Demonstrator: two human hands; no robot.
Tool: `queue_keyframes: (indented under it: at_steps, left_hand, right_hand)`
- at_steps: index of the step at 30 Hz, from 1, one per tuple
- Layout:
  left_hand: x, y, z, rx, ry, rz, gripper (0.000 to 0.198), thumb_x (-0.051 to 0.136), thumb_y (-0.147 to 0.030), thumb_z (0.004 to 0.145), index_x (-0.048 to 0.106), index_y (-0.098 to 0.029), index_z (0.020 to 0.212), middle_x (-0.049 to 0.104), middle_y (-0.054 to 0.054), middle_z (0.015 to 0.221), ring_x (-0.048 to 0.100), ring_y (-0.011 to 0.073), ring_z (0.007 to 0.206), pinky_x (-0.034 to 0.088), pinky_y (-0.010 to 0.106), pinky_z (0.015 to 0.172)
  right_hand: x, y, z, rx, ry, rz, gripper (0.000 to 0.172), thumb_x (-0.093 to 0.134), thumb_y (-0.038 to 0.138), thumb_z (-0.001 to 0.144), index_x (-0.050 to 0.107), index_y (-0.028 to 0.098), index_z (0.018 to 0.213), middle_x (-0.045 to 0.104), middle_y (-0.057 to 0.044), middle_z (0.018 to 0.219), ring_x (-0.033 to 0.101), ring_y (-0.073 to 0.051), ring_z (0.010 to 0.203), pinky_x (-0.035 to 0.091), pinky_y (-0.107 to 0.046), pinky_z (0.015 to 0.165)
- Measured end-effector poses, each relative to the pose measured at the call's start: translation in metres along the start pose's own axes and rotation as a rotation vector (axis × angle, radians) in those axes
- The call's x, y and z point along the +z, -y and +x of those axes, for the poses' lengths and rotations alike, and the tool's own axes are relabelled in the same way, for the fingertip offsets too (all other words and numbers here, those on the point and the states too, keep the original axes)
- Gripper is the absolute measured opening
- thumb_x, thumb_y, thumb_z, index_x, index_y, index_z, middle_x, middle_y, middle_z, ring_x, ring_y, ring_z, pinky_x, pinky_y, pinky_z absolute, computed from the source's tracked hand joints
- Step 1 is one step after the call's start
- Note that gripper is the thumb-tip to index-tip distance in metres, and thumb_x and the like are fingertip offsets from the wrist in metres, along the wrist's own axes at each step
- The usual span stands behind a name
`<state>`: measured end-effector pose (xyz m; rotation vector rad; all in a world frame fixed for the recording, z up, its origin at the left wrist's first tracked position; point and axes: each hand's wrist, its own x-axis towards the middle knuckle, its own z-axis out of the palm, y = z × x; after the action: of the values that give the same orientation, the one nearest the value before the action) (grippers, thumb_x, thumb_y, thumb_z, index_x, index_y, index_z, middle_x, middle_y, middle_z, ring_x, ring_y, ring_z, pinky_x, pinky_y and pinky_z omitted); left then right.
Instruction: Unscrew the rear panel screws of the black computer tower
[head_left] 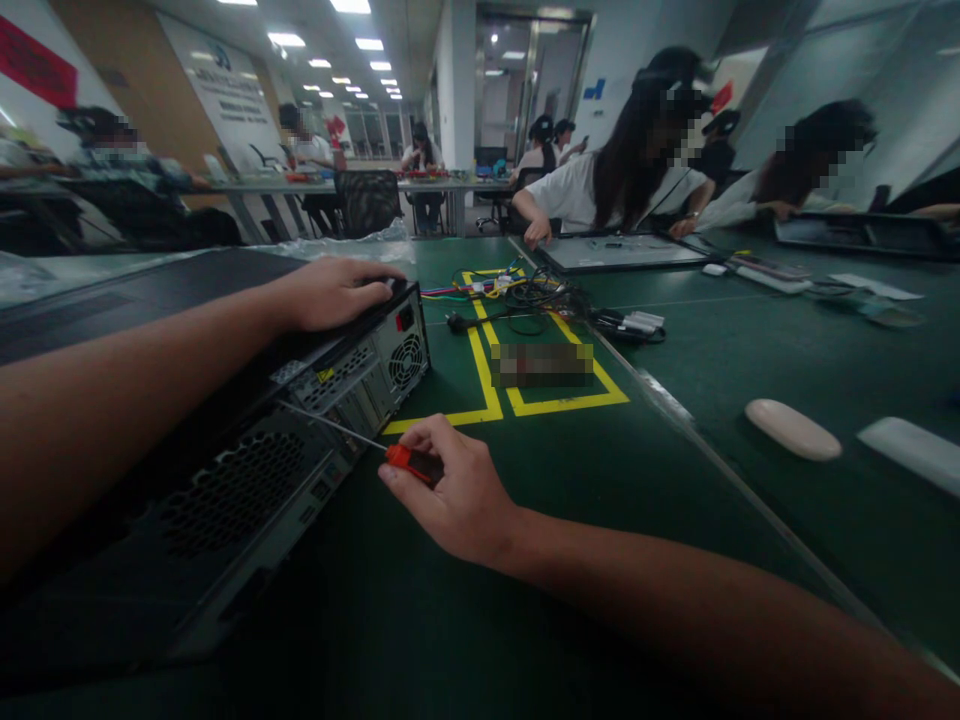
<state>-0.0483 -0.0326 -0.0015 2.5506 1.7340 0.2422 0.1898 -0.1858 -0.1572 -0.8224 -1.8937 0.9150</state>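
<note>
A black computer case (367, 395) lies on the left of the green table, its rear panel with fan grille, slots and vents turned toward the right. On the case's upper face near the far rear corner rests my left hand (341, 293), laid flat with its fingers stretched out. My right hand (457, 485) is closed around the red and black handle of a screwdriver (409, 462). Its long thin shaft points left, and the tip meets or nearly meets the rear panel near its upper edge; exact contact is too small to tell.
Yellow tape (484, 375) marks rectangles on the green table (645, 480). Beyond lies a tangle of black cables (540, 295). To the right are a pale oval object (793, 430) and a white one (911, 452). A co-worker (577, 190) handles a flat panel (626, 252) across the table.
</note>
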Motion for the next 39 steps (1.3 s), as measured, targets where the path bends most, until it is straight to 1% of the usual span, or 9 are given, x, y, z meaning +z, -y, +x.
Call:
queue_keyframes:
  at_steps: [4,8,11,13,20,23,27,32,39]
  left_hand:
    - [0.003,0.007,0.004,-0.019,-0.036,-0.024,0.086,0.047,-0.070,0.103,0.076,-0.030,0.174,0.080,0.011,0.166,0.075,0.0458,0.149,0.054,0.058,0.134]
    - [0.004,0.009,0.004,-0.009,-0.037,-0.036,0.086,0.048,-0.067,0.103,0.077,-0.026,0.173,0.081,0.013,0.164,0.076,0.0484,0.146,0.054,0.063,0.134]
    - [0.003,0.008,0.004,-0.016,-0.037,-0.027,0.085,0.049,-0.067,0.103,0.076,-0.028,0.173,0.082,0.010,0.164,0.075,0.0484,0.147,0.054,0.062,0.133]
    - [0.002,0.006,0.004,-0.018,-0.034,-0.014,0.085,0.047,-0.067,0.104,0.075,-0.027,0.173,0.081,0.010,0.166,0.075,0.0470,0.149,0.054,0.060,0.133]
    - [-0.001,-0.005,-0.002,-0.017,-0.002,0.031,0.087,0.038,-0.060,0.110,0.069,-0.015,0.177,0.075,0.014,0.172,0.072,0.0387,0.150,0.049,0.052,0.136]
    - [-0.001,-0.005,-0.002,-0.012,-0.005,0.024,0.086,0.038,-0.059,0.110,0.069,-0.015,0.177,0.075,0.014,0.172,0.073,0.0409,0.149,0.051,0.055,0.135]
    - [0.002,0.004,0.003,0.005,-0.020,-0.003,0.088,0.042,-0.064,0.106,0.074,-0.017,0.174,0.080,0.016,0.165,0.076,0.0467,0.144,0.055,0.060,0.131]
    - [0.006,0.015,0.007,0.017,-0.056,-0.033,0.084,0.048,-0.069,0.104,0.078,-0.028,0.171,0.083,0.011,0.162,0.075,0.0484,0.147,0.054,0.063,0.133]
    - [0.005,0.013,0.006,0.020,-0.054,-0.031,0.084,0.048,-0.068,0.104,0.078,-0.027,0.172,0.082,0.012,0.163,0.077,0.0493,0.143,0.056,0.064,0.131]
  right_hand:
    - [-0.001,0.001,0.000,-0.003,-0.001,-0.002,0.023,0.083,0.043,0.106,0.068,0.028,0.116,0.082,-0.002,0.103,0.077,-0.022,0.088,0.062,-0.034,0.079]
    - [-0.002,0.003,0.000,0.002,0.005,-0.001,0.022,0.082,0.042,0.107,0.069,0.028,0.117,0.083,-0.003,0.106,0.078,-0.022,0.090,0.062,-0.034,0.082]
    - [-0.003,0.004,0.000,-0.007,-0.004,-0.015,0.022,0.082,0.043,0.107,0.070,0.027,0.117,0.083,-0.003,0.107,0.078,-0.022,0.090,0.062,-0.034,0.083]
    - [-0.004,0.005,0.000,-0.017,-0.004,-0.031,0.022,0.081,0.044,0.108,0.072,0.027,0.118,0.084,-0.004,0.108,0.078,-0.022,0.090,0.062,-0.035,0.086]
    - [-0.005,0.005,0.000,-0.060,0.008,-0.043,0.020,0.071,0.043,0.116,0.079,0.024,0.113,0.085,-0.006,0.105,0.080,-0.023,0.095,0.063,-0.035,0.091]
    - [-0.004,0.002,0.000,-0.058,0.015,-0.003,0.021,0.071,0.044,0.115,0.078,0.024,0.119,0.085,-0.006,0.107,0.080,-0.022,0.094,0.064,-0.036,0.090]
    - [-0.003,0.000,0.001,-0.035,0.019,0.025,0.040,0.089,0.049,0.100,0.070,0.026,0.127,0.085,-0.005,0.112,0.081,-0.023,0.094,0.066,-0.038,0.090]
    - [-0.004,0.001,0.002,-0.062,0.015,-0.024,0.023,0.081,0.040,0.104,0.064,0.028,0.114,0.083,-0.004,0.108,0.080,-0.023,0.096,0.065,-0.039,0.091]
    - [-0.002,0.002,0.002,-0.045,0.006,-0.017,0.021,0.081,0.038,0.105,0.065,0.028,0.112,0.083,-0.003,0.107,0.078,-0.023,0.093,0.063,-0.037,0.088]
